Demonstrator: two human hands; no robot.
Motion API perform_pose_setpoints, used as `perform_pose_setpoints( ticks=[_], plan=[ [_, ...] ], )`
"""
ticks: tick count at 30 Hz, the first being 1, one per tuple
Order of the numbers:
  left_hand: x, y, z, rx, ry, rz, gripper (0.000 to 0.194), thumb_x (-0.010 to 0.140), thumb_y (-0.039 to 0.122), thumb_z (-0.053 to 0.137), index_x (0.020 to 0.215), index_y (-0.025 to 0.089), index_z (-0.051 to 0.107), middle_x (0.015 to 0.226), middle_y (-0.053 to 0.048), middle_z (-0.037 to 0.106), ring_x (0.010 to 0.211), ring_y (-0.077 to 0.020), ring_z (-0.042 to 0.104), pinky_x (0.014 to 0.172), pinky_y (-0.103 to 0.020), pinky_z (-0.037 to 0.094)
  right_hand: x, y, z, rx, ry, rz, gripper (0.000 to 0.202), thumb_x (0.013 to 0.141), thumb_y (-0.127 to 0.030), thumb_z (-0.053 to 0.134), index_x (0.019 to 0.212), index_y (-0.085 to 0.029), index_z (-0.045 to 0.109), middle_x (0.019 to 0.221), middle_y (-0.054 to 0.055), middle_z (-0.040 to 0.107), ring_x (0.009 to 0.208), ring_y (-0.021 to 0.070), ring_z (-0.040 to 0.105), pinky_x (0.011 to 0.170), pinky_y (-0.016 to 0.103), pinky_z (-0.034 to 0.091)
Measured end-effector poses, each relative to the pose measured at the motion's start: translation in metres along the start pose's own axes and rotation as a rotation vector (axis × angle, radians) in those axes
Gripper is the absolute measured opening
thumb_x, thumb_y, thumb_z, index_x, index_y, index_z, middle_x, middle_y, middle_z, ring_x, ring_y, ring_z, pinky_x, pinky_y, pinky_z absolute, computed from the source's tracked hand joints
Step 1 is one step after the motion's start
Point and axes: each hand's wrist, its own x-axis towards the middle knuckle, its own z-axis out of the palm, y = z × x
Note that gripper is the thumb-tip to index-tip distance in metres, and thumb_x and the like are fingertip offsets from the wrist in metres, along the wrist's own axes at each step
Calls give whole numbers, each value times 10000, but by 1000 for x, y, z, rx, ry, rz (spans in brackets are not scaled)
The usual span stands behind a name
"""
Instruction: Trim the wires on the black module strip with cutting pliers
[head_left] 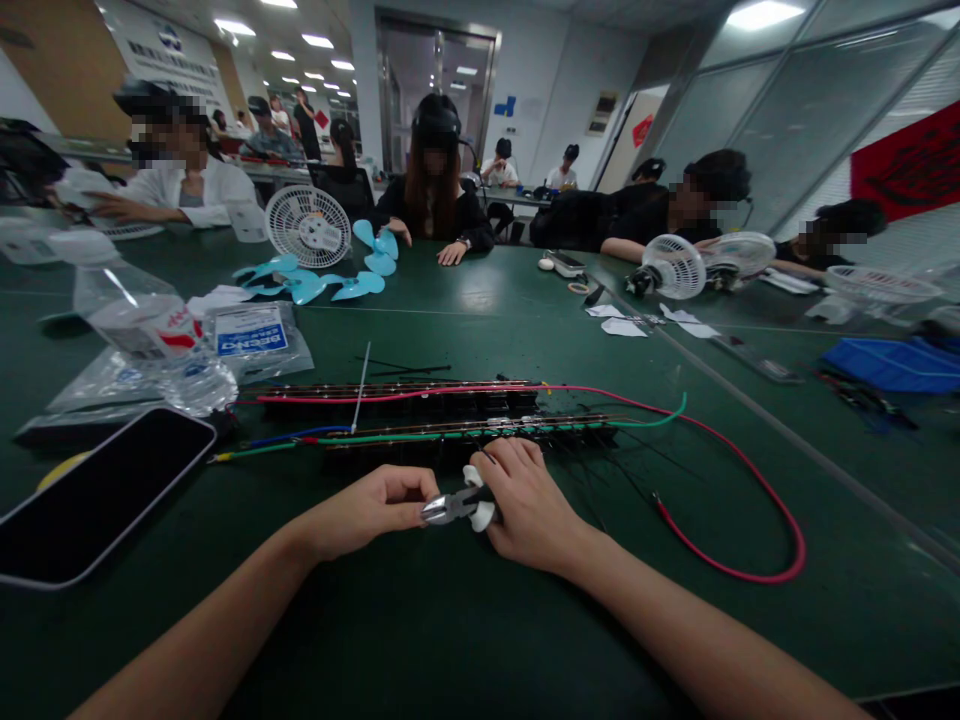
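Diagonal cutters [450,507] with pale grips are held in my right hand [534,512], jaws pointing left. My left hand [371,512] is closed, with thumb and forefinger pinched at the jaw tips; whatever lies between them is hidden. Just beyond both hands lie two long black racks [405,458] with metal strips. A green cable [420,437] runs along the nearer rack, with a blue wire [289,436] at its left end. Along the farther rack a red cable [630,397] stretches and then curls round on the right. A white cable tie [361,388] sticks up at the nearer rack.
At left are a phone [112,500], a plastic bottle [135,310] and a labelled plastic bag [259,340]. Blue fan blades [307,285] and a fan grille [307,226] stand farther back. A blue tray [892,362] sits at right. Several people work around the table.
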Motion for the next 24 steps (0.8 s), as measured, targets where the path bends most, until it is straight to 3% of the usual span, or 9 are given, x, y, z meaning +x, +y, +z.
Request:
perform_pose_setpoints(
  ticks=[8, 24],
  plan=[
    [1, -2, -3, 47, 10, 25, 243, 841, 372, 628, 764, 150, 566, 738, 12, 477, 683, -132, 397, 635, -248, 322, 0, 4, -2, 20, -1, -13, 486, 710, -176, 552, 1186, -137, 461, 1071, 136, 514, 996, 281, 422, 900, 439, 318],
    [-1, -1, -3, 6, -26, 61, 216, 866, 345, 603, 777, 151, 568, 757, 13, 461, 710, -138, 391, 667, -258, 310, -1, 10, 0, 59, -4, -4, 419, 732, -134, 535, 1148, -143, 487, 1030, 115, 519, 957, 259, 442, 878, 418, 342]
  ],
)
